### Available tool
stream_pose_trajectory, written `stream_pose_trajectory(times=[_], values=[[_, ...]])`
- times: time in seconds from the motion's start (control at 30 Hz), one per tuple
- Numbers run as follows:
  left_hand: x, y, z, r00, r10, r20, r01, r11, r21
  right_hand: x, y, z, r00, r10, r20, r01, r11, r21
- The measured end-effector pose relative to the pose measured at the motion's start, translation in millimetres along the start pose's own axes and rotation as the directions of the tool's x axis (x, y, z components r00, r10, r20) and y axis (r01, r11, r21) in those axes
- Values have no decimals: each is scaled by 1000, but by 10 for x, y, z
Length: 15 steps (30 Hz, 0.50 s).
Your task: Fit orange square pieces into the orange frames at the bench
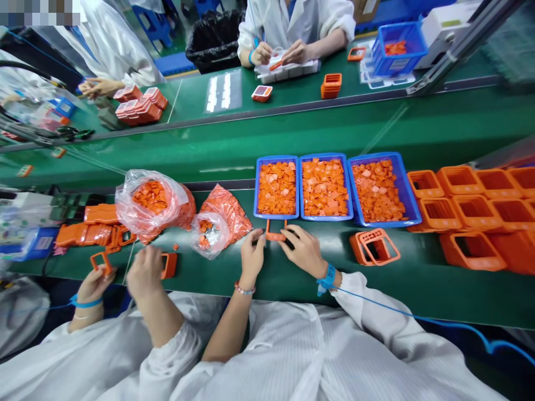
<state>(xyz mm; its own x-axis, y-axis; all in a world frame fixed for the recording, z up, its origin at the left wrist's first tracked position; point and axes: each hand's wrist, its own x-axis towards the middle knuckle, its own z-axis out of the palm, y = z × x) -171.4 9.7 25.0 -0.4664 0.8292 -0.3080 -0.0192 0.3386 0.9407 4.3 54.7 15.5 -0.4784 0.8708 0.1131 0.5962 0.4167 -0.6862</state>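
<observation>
Between my hands, just in front of the blue bins, is a small orange plastic frame [275, 236]. My left hand [252, 257] has its thumb and fingers closed at the frame's left side. My right hand [304, 252] pinches the right side, with a blue wrist strap and cord at its wrist. Beyond the frame stand a left bin [256, 192], a middle bin [326, 217] and a right bin [407, 192], all blue and filled with small orange plastic pieces. Right of my hands, a stack of orange frames [368, 250] rests on the green bench.
Stacked orange frames [468, 209] fill the bench's right side. To the left lie an open bag [179, 203] and a smaller bag [228, 214] of orange parts. A co-worker's hands [144, 273] work close on my left; another person sits across the conveyor [234, 145].
</observation>
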Motion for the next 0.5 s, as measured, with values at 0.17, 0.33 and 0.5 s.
stream_pose_trajectory(times=[0.17, 0.33, 0.5], values=[[6, -75, 102, 995, -93, 30, 95, 992, -86, -92, 8, 76, 940, 335, 65, -301, 724, 621], [23, -9, 139, 990, -133, 51, 139, 982, -128, 15, 20, 130, 927, 349, 136, -329, 585, 741], [-17, 32, 184, 989, -136, 57, 143, 980, -139, 97, 25, 126, 941, 315, 126, -296, 580, 759]])
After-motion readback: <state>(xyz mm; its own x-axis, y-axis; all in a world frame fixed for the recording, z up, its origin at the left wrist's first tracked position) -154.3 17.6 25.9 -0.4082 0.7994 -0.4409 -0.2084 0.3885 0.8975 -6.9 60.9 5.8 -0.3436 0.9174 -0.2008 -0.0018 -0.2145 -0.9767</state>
